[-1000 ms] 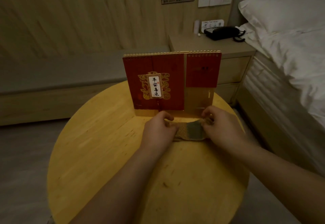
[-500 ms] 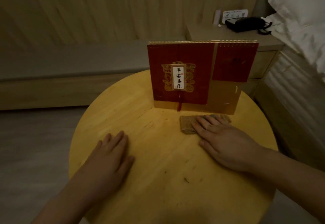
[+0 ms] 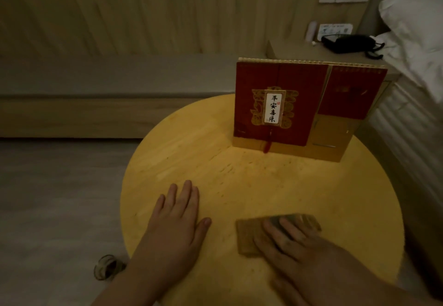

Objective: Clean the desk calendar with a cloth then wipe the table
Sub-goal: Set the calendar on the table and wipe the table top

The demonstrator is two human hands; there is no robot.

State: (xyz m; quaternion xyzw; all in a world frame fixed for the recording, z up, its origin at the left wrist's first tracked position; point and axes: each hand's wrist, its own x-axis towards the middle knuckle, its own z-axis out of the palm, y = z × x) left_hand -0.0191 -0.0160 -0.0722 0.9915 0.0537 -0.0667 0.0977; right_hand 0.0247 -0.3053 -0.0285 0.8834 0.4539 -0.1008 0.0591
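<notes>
A red and gold desk calendar (image 3: 282,104) stands upright at the far side of the round yellow wooden table (image 3: 239,176). A folded brownish cloth (image 3: 249,236) lies flat on the table near its front. My right hand (image 3: 297,250) presses flat on the cloth, fingers spread over it. My left hand (image 3: 175,221) rests palm down on the bare tabletop to the left of the cloth, holding nothing. The calendar stands well beyond both hands.
A bedside cabinet with a black telephone (image 3: 347,43) stands behind the table. A bed with white pillows (image 3: 417,34) runs along the right. A low bench (image 3: 107,99) lines the wall. A small round object (image 3: 107,267) lies on the floor by the table's left edge.
My right hand has slid the cloth from the calendar's base toward the table's front edge. My left hand, earlier on the cloth, lies flat on the table. The view shifted left.
</notes>
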